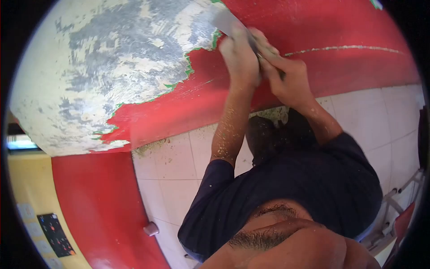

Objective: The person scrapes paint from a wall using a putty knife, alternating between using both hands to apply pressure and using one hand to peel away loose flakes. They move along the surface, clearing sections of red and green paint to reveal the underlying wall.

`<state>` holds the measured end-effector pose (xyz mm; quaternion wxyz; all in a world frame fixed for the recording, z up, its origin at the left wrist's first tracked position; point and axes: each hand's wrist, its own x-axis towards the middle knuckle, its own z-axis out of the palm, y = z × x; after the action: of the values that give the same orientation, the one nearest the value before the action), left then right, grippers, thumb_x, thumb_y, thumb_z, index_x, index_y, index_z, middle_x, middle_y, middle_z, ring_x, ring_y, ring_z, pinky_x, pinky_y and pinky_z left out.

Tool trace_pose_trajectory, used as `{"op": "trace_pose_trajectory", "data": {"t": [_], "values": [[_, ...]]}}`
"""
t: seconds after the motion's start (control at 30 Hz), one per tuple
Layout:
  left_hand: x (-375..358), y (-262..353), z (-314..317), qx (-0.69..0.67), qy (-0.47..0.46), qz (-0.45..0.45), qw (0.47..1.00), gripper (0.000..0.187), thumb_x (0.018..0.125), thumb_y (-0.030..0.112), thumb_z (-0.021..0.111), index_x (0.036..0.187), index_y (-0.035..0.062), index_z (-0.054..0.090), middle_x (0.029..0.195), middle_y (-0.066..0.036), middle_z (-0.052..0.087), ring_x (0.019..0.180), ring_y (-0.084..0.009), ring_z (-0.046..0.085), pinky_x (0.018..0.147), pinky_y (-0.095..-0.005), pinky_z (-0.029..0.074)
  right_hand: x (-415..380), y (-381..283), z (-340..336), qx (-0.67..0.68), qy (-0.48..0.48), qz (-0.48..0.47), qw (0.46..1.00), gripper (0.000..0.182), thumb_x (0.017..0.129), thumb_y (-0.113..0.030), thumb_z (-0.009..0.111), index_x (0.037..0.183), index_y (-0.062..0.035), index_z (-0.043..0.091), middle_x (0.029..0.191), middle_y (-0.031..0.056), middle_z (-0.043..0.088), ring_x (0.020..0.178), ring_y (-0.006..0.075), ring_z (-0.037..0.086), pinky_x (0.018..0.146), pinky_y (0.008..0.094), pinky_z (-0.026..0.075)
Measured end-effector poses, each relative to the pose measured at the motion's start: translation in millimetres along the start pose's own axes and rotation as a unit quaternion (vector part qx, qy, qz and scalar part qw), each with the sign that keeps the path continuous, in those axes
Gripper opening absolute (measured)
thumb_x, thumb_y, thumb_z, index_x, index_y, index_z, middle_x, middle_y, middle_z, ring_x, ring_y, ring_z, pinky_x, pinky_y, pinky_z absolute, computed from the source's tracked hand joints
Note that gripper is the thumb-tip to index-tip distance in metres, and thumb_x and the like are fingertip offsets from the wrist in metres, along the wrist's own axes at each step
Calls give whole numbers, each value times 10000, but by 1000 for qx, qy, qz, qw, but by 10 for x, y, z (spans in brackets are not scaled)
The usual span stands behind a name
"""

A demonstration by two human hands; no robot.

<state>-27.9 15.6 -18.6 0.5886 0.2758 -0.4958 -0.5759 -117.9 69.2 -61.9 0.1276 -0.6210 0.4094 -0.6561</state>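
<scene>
Both my hands are closed around a paint scraper (227, 23), its flat metal blade pointing up and left against the wall. My left hand (242, 58) grips it near the blade and is slightly blurred. On the other side, my right hand (284, 69) wraps the handle, which the fingers mostly hide. The blade lies at the boundary between red paint (322, 24) and a stripped grey-white patch (125, 54). Green paint shows along the ragged edge of that patch. Paint flakes cling to my forearms.
Scraped bits are scattered on the white tiled floor (172, 154) along the wall's base. A red panel (101, 206) with a small metal fitting (151, 229) stands at lower left, beside a yellow surface with a black poster (56, 235). Metal-framed furniture (394, 204) is at lower right.
</scene>
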Motion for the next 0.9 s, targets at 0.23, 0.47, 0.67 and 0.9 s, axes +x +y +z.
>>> {"op": "trace_pose_trajectory", "data": {"t": [0.23,0.47,0.67,0.9], "values": [[158,115,-605,509,111,610,598,363,939,312,543,1038,-22,645,1110,-208,638,1059,-372,606,965,-483,433,-209,207,-716,112,72,124,983,359,952,-41,505,1301,39,528,665,-4,543,521,43,460,483,200,390],[462,613,-1836,704,364,334,510,818,846,474,583,1449,4,292,1500,-284,234,1403,-444,167,1118,-584,136,-566,657,-1125,16,-21,94,995,390,965,-56,488,1342,41,473,669,16,529,497,40,425,426,193,343],[856,630,-1581,570,515,359,530,505,877,300,539,1247,-29,438,1229,-299,446,1180,-438,423,1070,-503,275,-724,901,-1243,70,-115,118,984,407,966,-62,483,1360,38,450,696,47,543,481,51,426,406,198,344],[459,-562,-965,662,-228,567,434,552,866,454,560,1374,263,460,1432,-68,443,1333,-281,388,1050,-572,319,-662,791,-980,25,-143,-99,984,395,941,-10,464,1330,60,479,646,56,551,483,66,463,426,214,374]]}}
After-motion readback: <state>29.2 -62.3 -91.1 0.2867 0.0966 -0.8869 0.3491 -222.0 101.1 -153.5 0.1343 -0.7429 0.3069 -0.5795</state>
